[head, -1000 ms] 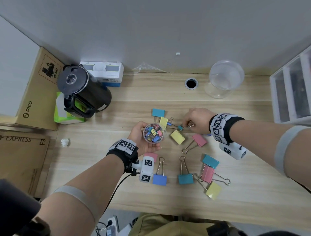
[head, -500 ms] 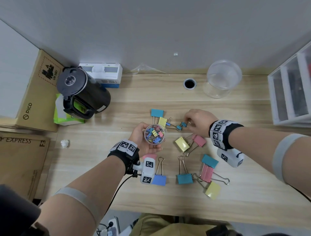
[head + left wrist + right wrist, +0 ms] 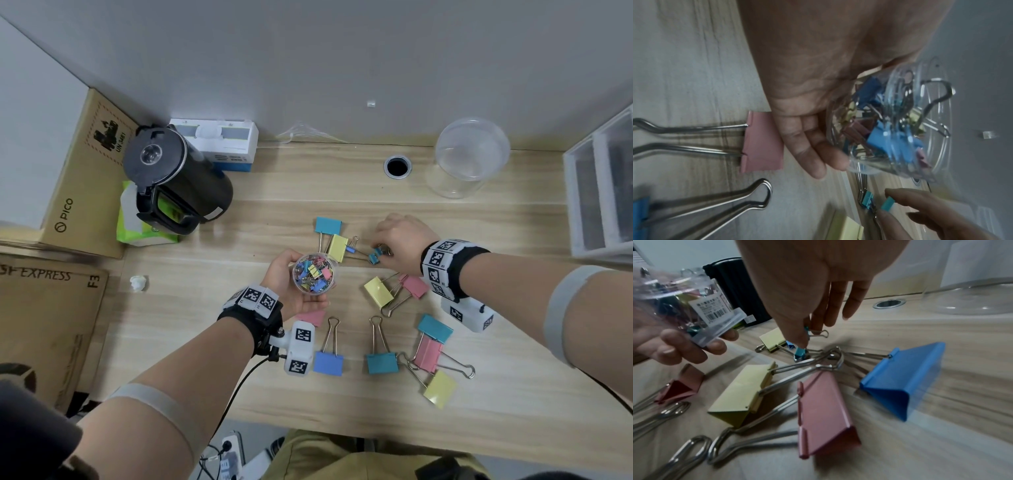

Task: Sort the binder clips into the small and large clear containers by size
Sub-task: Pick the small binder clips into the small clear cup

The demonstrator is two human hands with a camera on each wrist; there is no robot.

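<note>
Nearest to the person, at 6 o'clock on the wooden desk [image 3: 513, 411], several large binder clips [image 3: 382, 363] lie spread. The left hand [image 3: 291, 284] holds the small clear container [image 3: 313, 273] above the desk, fingers curled around it (it is full of small coloured clips). At 1 o'clock from it, the right hand [image 3: 404, 240] pinches a small teal clip [image 3: 376, 255] with thumb and fingertip. Far at 1 o'clock stands the large clear container [image 3: 469, 157].

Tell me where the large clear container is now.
In the head view, the large clear container stands at the desk's far right, by the wall, between the cable hole and white drawers.
</note>
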